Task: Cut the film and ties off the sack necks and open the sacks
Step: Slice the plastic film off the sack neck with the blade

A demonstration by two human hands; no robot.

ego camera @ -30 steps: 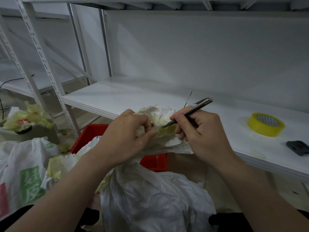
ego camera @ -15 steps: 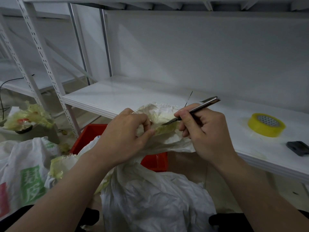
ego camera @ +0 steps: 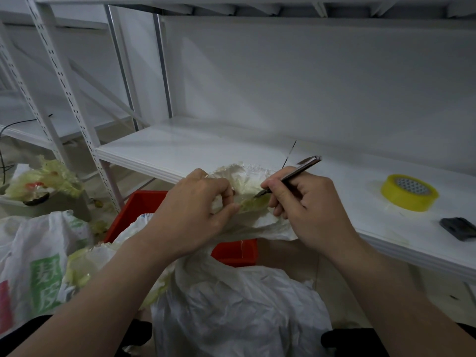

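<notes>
Two hands work on one sack neck, held up in front of the white shelf edge and above the red crate.

Left hand: grips the bunched neck from the left, fingers curled round it, thumb pressed against the yellowish film wrapped there.

Right hand: pinches a slim metal knife pen-style, thumb and fingers closed round the handle. The handle points up and right, the blade tip down and left. The tip touches the film just right of the left thumb. Cannot tell whether the blade is through the film or only on it.

White sack: the body hangs crumpled below both hands, between the forearms.

Second sack: green print, lower left, just beside the crate.

Scrap heap: crumpled yellow-green film, further left, well apart from the hands.

On the shelf, right side: a yellow tape roll lies flat. A small black object sits to its right, nearer the front edge, too dim to identify.
</notes>
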